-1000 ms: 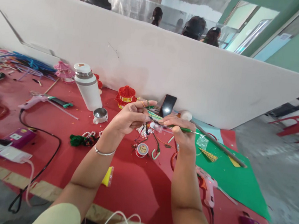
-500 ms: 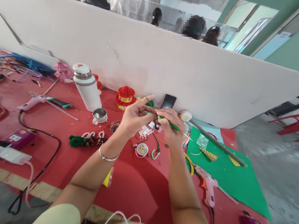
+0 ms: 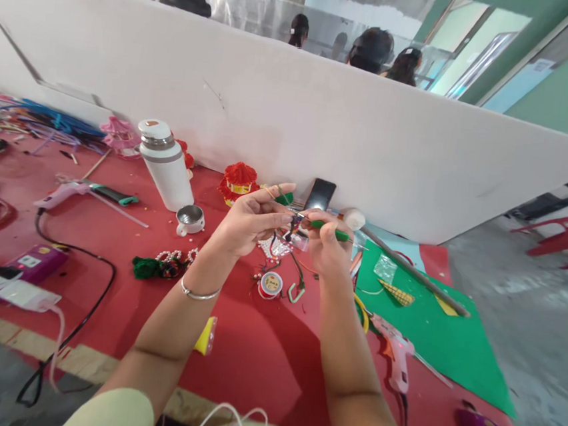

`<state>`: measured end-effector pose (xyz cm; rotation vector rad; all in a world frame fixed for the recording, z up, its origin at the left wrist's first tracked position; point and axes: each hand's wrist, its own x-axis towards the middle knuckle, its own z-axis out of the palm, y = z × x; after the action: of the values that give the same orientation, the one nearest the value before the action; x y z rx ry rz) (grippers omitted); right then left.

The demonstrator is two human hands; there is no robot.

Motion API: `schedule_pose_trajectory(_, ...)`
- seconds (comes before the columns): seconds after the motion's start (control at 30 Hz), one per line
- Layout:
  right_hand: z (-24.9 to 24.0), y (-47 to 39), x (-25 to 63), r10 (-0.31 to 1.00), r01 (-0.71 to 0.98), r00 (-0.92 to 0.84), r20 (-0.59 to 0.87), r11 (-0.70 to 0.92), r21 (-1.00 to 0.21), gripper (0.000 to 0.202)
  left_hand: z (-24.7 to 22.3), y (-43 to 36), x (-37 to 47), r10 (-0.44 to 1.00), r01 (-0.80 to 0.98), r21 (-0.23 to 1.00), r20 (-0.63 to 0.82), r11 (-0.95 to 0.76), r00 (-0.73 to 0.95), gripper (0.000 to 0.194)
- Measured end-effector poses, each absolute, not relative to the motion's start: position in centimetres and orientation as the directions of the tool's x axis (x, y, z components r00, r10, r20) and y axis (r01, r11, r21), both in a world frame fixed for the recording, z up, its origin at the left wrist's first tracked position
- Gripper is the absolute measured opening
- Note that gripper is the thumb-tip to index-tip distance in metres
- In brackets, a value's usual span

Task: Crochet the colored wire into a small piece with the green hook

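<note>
Green-handled crochet hook (image 3: 338, 233): one, gripped in the fingers of the right hand (image 3: 328, 244). Multicoloured yarn piece (image 3: 293, 227): one, pinched at the left hand's (image 3: 247, 221) thumb tip, between the two hands and above the tabletop (image 3: 250, 354). A yarn strand (image 3: 282, 194) crosses the left forefinger.

Risks, as judged: slack over that forefinger could let a loop slip off the hook; a hook thrust too far could split the yarn or prick the left fingertips. The small piece could drop into the loose pearl beads (image 3: 274, 247) below the hands. The right forearm lies near a glue gun; contact could burn if its nozzle is hot, which cannot be told.

Count: glue guns, two, one well left of the left hand (image 3: 65, 193), one right of the right forearm (image 3: 398, 358). Vacuum flask (image 3: 167, 173), one, and steel cup (image 3: 190, 219), one, both left of the left hand. Phone (image 3: 320, 195), one, beyond the hands. Thread spool (image 3: 270, 285), one, nearer the wearer than the hands. Beads: too small to count.
</note>
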<state>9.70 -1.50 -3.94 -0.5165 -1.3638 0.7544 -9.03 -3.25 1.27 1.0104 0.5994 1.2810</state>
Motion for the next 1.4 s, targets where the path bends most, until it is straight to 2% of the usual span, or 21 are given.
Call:
schedule_pose_trajectory(0.1, -4.0, -1.3, 10.0, 0.776, -0.184, 0.018, 0.63, 0.622, -0.761, 0.044, 1.3, -3.3, -9.1, 0.963, -0.454, 0.89, 0.166, -0.054, 0.212, 0.054)
schedule_pose_trajectory(0.27, -4.1, -1.3, 10.0, 0.763, -0.169, 0.016, 0.647, 0.639, -0.75, 0.041, 1.1, -3.2, -9.0, 0.966, -0.42, 0.904, 0.17, -0.075, 0.194, 0.054)
schedule_pose_trajectory(0.53, -3.5, -1.3, 11.0, 0.696, -0.096, -0.048, 0.716, 0.711, -0.697, 0.034, 0.8, -3.0, -8.9, 0.971, -0.436, 0.9, 0.125, -0.024, 0.204, 0.065)
schedule_pose_trajectory(0.77, -3.0, -1.2, 11.1, 0.64, -0.126, -0.063, 0.766, 0.756, -0.642, 0.028, 1.0, -3.2, -8.5, 0.978, -0.456, 0.887, 0.156, -0.076, 0.142, 0.08)
schedule_pose_trajectory(1.03, -2.8, -1.3, 11.8, 0.673, -0.081, -0.076, 0.736, 0.731, -0.677, 0.03, 1.0, -2.9, -9.0, 0.964, -0.464, 0.886, 0.137, -0.015, 0.229, 0.086)
schedule_pose_trajectory(1.2, -2.2, -1.5, 12.0, 0.599, -0.054, -0.124, 0.791, 0.792, -0.608, 0.025, 0.8, -2.8, -9.4, 0.938, -0.473, 0.878, 0.103, 0.069, 0.33, 0.092)
schedule_pose_trajectory(1.4, -1.9, -1.3, 12.5, 0.527, -0.033, -0.168, 0.833, 0.841, -0.539, 0.024, 1.0, -2.9, -9.5, 0.93, -0.487, 0.87, 0.111, 0.08, 0.35, 0.089)
